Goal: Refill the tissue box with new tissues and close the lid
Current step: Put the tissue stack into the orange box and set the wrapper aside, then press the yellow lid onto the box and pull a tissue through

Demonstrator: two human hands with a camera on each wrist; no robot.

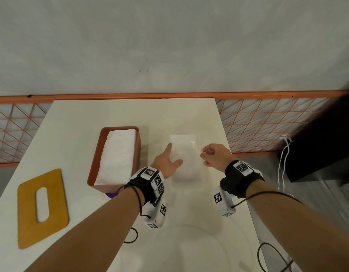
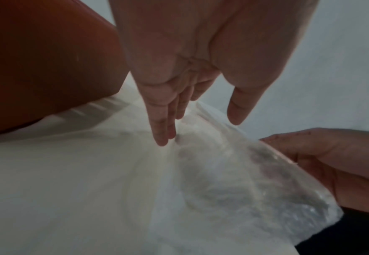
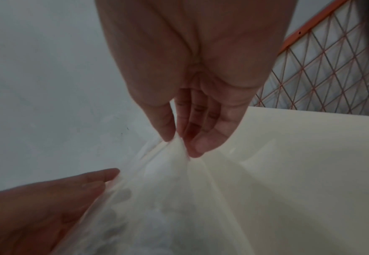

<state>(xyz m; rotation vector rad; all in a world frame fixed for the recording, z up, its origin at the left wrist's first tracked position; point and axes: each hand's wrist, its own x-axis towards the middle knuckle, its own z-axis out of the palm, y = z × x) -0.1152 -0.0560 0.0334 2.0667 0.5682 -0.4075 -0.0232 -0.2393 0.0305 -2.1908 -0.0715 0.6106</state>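
An orange tissue box point(image 1: 94, 163) point(image 2: 48, 60) stands open on the table, filled with a stack of white tissues point(image 1: 118, 156). Its yellow lid point(image 1: 57, 203) with an oval slot lies flat to the left. Right of the box a clear plastic wrapper point(image 1: 186, 152) point(image 2: 233, 181) point(image 3: 168, 198) with something white in it is lifted off the table. My left hand point(image 1: 174, 154) point(image 2: 198, 132) point(image 3: 70, 193) lies against its left side, fingers straight and thumb spread. My right hand point(image 1: 204, 154) point(image 3: 180, 145) point(image 2: 323, 155) pinches the wrapper's right edge.
The cream table point(image 1: 130, 110) ends at a grey wall behind. An orange mesh fence point(image 1: 268, 124) runs on both sides. A black block point(image 1: 327, 150) with a white cord point(image 1: 283, 163) stands past the right edge. Something small and purple point(image 1: 111, 194) peeks out at the box's near end.
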